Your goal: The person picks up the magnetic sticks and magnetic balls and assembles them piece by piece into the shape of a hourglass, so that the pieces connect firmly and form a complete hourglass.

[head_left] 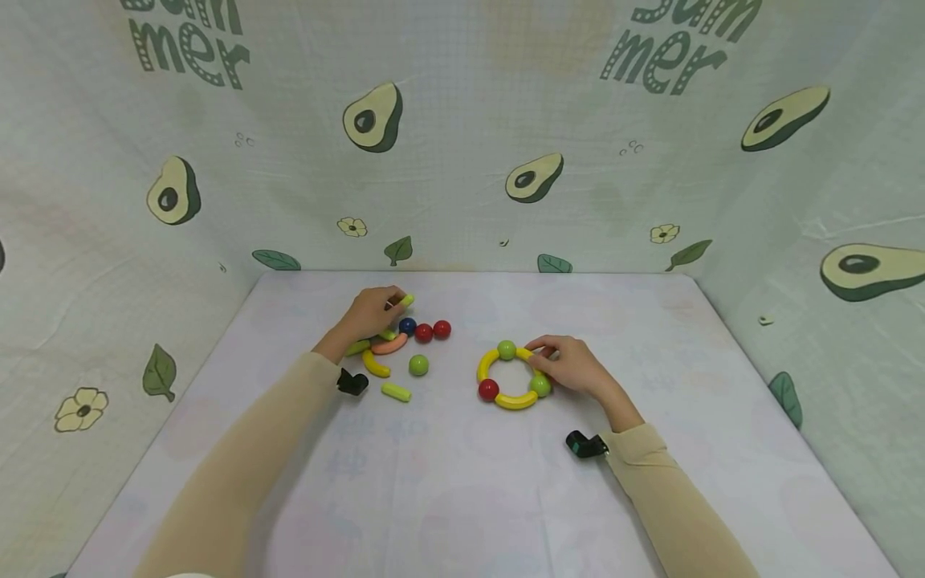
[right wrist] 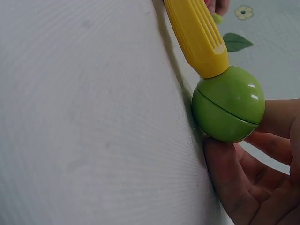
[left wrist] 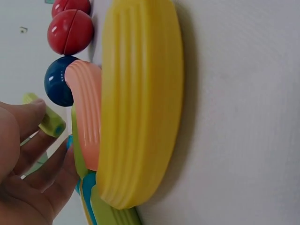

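Observation:
My left hand (head_left: 374, 311) pinches a short light green toy rod (left wrist: 51, 123) between thumb and finger, raised above a cluster of toy pieces. My right hand (head_left: 571, 365) holds the right side of a ring of yellow curved rods (head_left: 516, 401) joined by balls. The ring has a red ball (head_left: 488, 390), a green ball (head_left: 507, 350) at the top and another green ball (right wrist: 228, 104) at the right. In the right wrist view, the thumb is right at that green ball, with other fingers behind it.
Near the left hand lie a blue ball (head_left: 408, 326), two red balls (head_left: 424, 332), a pink curved rod (head_left: 389, 344), a yellow curved rod (left wrist: 140, 103) and several green rods. A loose green ball (head_left: 418, 365) and green rod (head_left: 396, 392) lie closer to me. A patterned cloth (head_left: 448, 201) rises behind the table.

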The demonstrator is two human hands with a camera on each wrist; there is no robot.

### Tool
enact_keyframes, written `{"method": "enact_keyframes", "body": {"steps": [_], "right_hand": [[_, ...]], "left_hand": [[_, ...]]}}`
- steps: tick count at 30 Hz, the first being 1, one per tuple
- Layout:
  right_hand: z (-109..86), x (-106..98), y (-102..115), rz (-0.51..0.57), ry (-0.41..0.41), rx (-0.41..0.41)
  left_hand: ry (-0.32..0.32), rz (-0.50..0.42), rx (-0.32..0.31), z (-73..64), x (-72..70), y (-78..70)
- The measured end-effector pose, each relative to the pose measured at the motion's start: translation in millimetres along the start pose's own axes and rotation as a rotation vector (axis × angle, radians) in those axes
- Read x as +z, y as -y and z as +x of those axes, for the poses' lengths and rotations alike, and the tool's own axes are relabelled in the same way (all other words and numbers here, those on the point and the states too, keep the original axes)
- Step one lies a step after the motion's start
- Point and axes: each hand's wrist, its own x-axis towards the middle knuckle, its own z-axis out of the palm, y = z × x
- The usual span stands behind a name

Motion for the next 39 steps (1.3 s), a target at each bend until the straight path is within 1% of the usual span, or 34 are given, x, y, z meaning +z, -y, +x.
{"method": "enact_keyframes", "body": {"steps": [4,7,11,14,17,20,23,29,32,35,39], "right_hand": [[-0.1,0,-1,-0.001,-0.003,0.003],[0.0,0,-1,-0.001,-0.007,-0.002],[0.5,-1,-2,-0.004,-0.007,-0.005],[0.1,-1,-1,-0.004,-0.008,-0.004],[-0.7,-2,0,-0.004,-0.009,-0.004],[-0.6,-1,1,-0.006,-0.011,-0.009],[-1.2,-1,1,0.001,-0.007,-0.008],[-2.5,-1,3,0.025,0.007,0.000],[-2.2,-1,3,0.041,0.015,0.005],[-1.8,0,3,0.057,0.023,0.015],[-1.5,1,4,0.069,0.032,0.025]], "left_hand": [[-0.009,-0.022,0.018,-0.7,-0.3,-0.8],[-0.028,-0.029,0.036,-2.8,-2.8,-6.5],[-0.060,-0.072,0.071,-9.0,-6.5,-23.1],[-0.076,-0.124,0.133,-14.5,-3.6,-36.1],[-0.077,-0.177,0.191,-20.2,3.8,-49.1],[-0.067,-0.230,0.210,-24.8,14.2,-61.7],[-0.048,-0.269,0.222,-25.9,26.7,-73.3],[0.011,-0.298,0.271,-19.9,50.9,-98.3],[0.051,-0.310,0.286,-16.4,61.2,-110.5],[0.083,-0.316,0.285,-12.9,69.9,-120.0],[0.108,-0.309,0.273,-7.5,79.5,-127.2]]}}
